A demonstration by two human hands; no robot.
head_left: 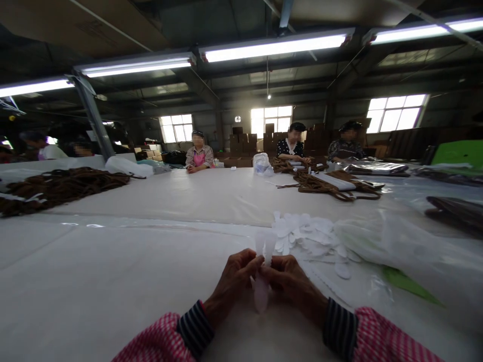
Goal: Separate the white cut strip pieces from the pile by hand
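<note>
Between my hands is a thin, whitish, translucent strip [261,296] with a rounded lower end; its upper part splits into two upright tabs. My left hand [238,274] pinches it from the left, thumb and fingers closed. From the other side my right hand [290,276] grips it too, the thumb tips nearly meeting in the middle. Just beyond my right hand lies a loose heap of similar white cut pieces [309,234] with rounded ends. What exactly the strip is, I cannot make out.
A white-covered table [113,281] stretches ahead. Brown cords are piled at left [68,186], and more brown cord bundles [335,186] lie at far right. Clear plastic sheeting [407,246] covers the right side near a green piece [411,285]. Several co-workers sit along the far edge.
</note>
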